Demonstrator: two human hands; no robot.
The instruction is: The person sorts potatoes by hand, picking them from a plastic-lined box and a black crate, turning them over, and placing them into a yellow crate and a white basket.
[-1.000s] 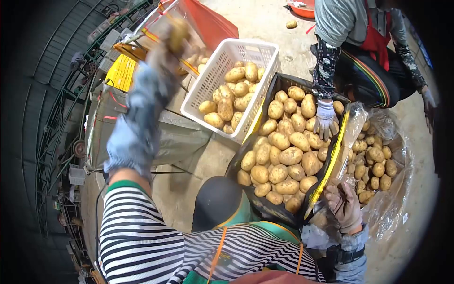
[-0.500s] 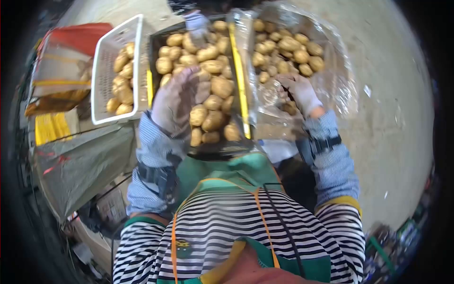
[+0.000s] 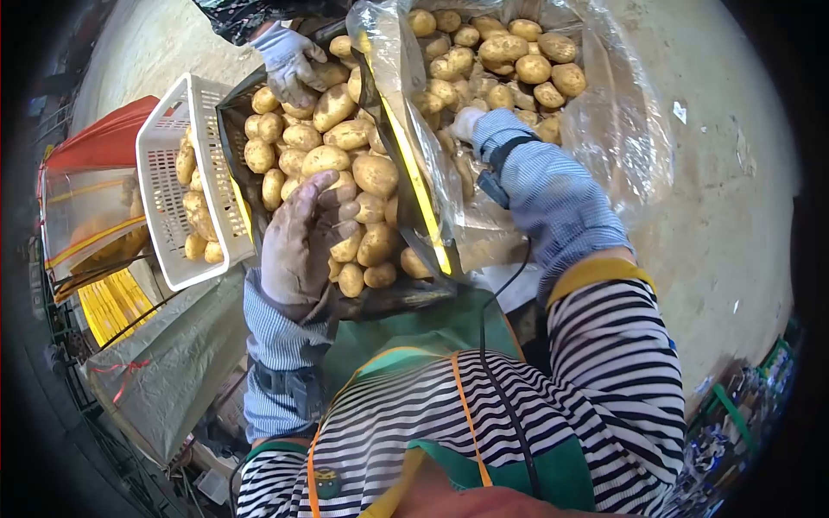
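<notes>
My left hand (image 3: 300, 242), in a soiled pale glove, lies at the left side of the potatoes (image 3: 376, 175) in a black-lined box (image 3: 414, 296). Its fingers are extended across some of them, touching the pile. My right hand (image 3: 467, 124), also gloved, reaches into a clear plastic bag (image 3: 617, 129) holding more potatoes (image 3: 503, 49). The sleeve and wrist hide most of its fingers, so I cannot see whether it grips a potato. A yellow-edged strip (image 3: 416, 177) runs between box and bag.
Another person's gloved hand (image 3: 292, 65) rests on potatoes at the box's far end. Left of the box stands a white plastic basket (image 3: 155, 207) with potatoes. Beyond it is a red-topped bag (image 3: 104, 134). A grey sheet (image 3: 173, 354) covers something nearer me.
My right hand has moved left and farther into the bag, its forearm now angled across. The other person's hand shows more fully. The view has turned, tilting the box and basket.
</notes>
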